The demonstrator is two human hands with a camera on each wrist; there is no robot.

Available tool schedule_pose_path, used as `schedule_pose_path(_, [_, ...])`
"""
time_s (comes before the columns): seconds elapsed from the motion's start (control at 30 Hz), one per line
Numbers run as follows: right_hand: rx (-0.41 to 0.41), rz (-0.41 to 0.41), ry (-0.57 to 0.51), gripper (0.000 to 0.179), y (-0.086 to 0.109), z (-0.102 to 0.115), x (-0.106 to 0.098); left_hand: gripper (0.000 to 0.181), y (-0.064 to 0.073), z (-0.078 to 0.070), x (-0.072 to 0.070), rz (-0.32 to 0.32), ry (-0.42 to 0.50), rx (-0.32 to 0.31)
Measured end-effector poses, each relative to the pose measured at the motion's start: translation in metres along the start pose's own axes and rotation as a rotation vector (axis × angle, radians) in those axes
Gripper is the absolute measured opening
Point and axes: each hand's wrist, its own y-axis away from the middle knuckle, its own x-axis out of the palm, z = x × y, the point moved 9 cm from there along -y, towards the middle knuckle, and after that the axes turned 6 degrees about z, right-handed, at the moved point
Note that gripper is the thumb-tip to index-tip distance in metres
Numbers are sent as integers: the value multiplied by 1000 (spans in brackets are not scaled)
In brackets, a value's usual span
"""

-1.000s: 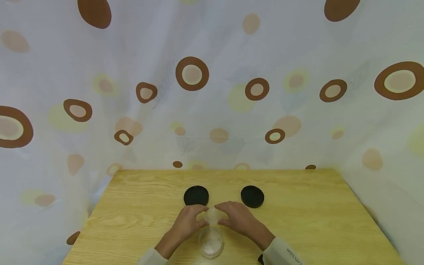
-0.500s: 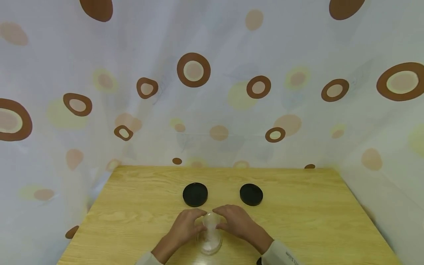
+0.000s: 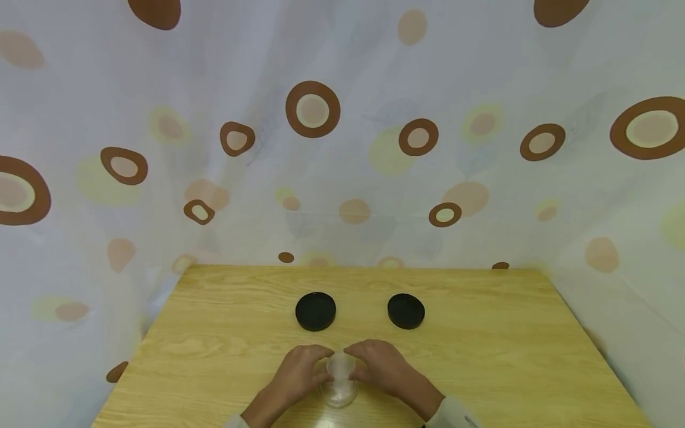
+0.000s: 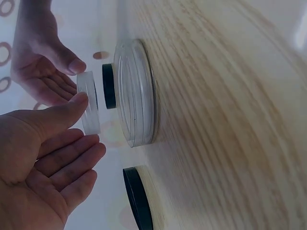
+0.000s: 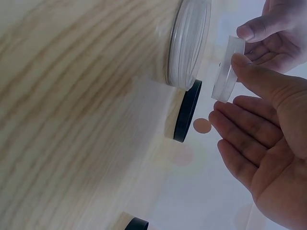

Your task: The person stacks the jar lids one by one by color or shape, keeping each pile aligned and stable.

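Got two black lids [image 3: 316,311] [image 3: 406,311] sitting side by side toward my table's [image 3: 508,356] far edge, with that spotted curtain [image 3: 342,148] hanging behind.

1. I see a small clear dish [image 3: 339,367], round and shallow, held level just above the bigger one, clear of it.
2. A larger clear dish [image 3: 338,393] sits flat on the wooden table near its front edge.

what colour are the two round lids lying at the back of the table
Both lids are plain black, clearest in the head view.
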Motion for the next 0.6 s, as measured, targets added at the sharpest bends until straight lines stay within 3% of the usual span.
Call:
schedule_pose_path(0.4, [-83, -37, 32, 39, 5, 11, 7, 35, 7, -5, 3, 21, -78, 53])
schedule_pose_path(0.6, [-63, -8, 29, 37, 4, 12, 11, 35, 10, -8, 6, 16, -122, 72])
